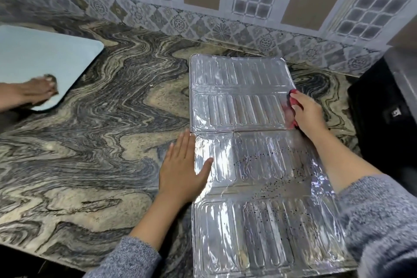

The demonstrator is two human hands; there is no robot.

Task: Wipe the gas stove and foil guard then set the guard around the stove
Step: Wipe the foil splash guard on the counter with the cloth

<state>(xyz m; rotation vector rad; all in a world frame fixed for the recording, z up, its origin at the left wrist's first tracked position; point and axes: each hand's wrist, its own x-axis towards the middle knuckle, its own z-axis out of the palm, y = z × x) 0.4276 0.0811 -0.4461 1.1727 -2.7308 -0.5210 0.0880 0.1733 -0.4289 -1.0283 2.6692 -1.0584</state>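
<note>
The silver foil guard lies flat and unfolded on the marble counter, its ribbed panels running from the middle of the view to the near edge. Dark specks dot its nearer panels. My left hand rests flat with fingers spread on the guard's left edge, thumb on the foil. My right hand presses a red cloth against the guard's right edge at the second panel. The black gas stove shows only partly at the right border.
A pale blue board lies at the far left of the counter, with another person's hand on its near corner. The patterned tile wall runs along the back. Bare marble counter spreads between board and guard.
</note>
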